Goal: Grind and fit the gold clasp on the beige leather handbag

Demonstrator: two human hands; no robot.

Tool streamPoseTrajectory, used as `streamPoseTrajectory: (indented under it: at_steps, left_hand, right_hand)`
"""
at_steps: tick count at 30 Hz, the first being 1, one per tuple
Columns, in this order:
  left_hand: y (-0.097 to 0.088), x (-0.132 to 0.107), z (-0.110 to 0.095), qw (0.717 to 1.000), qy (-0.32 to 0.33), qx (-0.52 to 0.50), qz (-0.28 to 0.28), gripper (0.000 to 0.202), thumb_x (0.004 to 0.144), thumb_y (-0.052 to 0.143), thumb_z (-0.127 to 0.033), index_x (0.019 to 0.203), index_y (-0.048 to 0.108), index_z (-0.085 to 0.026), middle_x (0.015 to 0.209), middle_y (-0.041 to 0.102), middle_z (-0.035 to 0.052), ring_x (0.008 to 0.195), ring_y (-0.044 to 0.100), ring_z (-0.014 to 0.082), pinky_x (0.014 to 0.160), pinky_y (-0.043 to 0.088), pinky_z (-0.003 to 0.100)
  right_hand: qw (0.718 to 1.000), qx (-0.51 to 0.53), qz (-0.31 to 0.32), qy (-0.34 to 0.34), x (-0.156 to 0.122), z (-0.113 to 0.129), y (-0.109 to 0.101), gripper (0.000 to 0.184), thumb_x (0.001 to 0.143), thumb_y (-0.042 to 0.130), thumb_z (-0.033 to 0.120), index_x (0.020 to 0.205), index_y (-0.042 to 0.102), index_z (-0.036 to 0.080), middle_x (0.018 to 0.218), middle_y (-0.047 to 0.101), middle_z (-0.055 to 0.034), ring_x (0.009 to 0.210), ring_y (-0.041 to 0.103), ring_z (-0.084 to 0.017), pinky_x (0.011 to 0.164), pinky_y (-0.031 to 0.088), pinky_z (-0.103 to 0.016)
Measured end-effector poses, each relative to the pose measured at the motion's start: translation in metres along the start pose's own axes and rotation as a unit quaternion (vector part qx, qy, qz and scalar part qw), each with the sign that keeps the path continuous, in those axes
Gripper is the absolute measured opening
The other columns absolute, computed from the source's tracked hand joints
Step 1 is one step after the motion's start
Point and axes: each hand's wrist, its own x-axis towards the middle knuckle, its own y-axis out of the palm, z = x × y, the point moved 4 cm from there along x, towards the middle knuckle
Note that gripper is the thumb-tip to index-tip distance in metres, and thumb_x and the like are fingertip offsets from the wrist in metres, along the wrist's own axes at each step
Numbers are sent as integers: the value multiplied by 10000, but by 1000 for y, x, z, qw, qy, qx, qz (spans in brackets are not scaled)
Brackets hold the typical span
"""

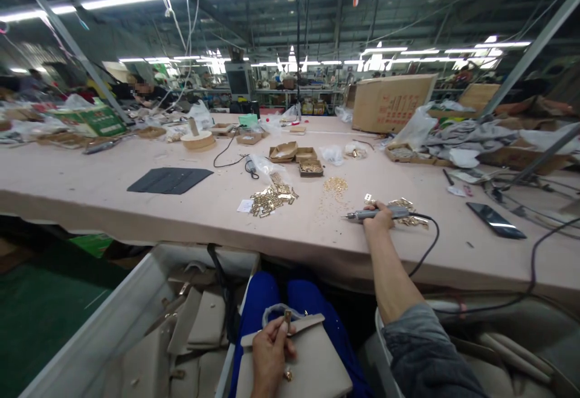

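A beige handbag lies across my lap, its flap edge toward the table. At that edge my left hand is closed, pinching a small gold metal fitting between thumb and fingers. A second small gold piece shows lower on the bag. Over the table my right hand is wrapped around a grey electric screwdriver, its tip pointing left. Under and behind this hand lie loose gold metal plates. Tiny gold screws are scattered left of the screwdriver's tip.
Another heap of gold fittings lies mid-table, near a black sheet and small cardboard boxes. A phone rests at right. The screwdriver's cord hangs over the table edge. Bins of beige bags flank my legs.
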Motion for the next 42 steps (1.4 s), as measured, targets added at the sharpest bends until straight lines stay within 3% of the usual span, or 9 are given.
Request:
streamPoseTrajectory:
  at_steps: [9, 21, 28, 42]
  left_hand:
    - [2, 3, -3, 1000, 4, 19, -10, 620, 693, 827, -685, 943, 789, -119, 777, 775, 108, 408, 584, 139, 381, 481, 247]
    - [2, 2, -4, 1000, -4, 14, -9, 560, 728, 821, -625, 962, 788, -117, 778, 768, 100, 417, 580, 139, 402, 471, 247]
    - [5, -1, -12, 1000, -9, 8, -11, 576, 709, 834, -629, 960, 790, -113, 741, 757, 93, 402, 566, 136, 397, 466, 246]
    - [4, -1, -10, 1000, -5, 1, -15, 564, 695, 838, -637, 942, 788, -133, 784, 770, 95, 407, 576, 126, 380, 480, 230]
  right_hand:
    - [1000, -14, -10, -17, 18, -8, -12, 344, 711, 662, 30, 785, 387, 222, 690, 559, 62, 475, 492, -80, 398, 481, -177]
    - [999, -41, -2, -34, 20, -12, -12, 288, 730, 663, 51, 807, 436, 211, 693, 575, 47, 491, 500, -88, 419, 491, -192]
    - [998, -44, 20, -35, 16, -13, -10, 278, 712, 671, 63, 791, 447, 207, 680, 567, 53, 487, 492, -87, 439, 505, -195]
    - [999, -33, 1, -28, 1, -11, -6, 318, 694, 658, 14, 786, 429, 216, 667, 557, 65, 475, 480, -92, 425, 509, -209]
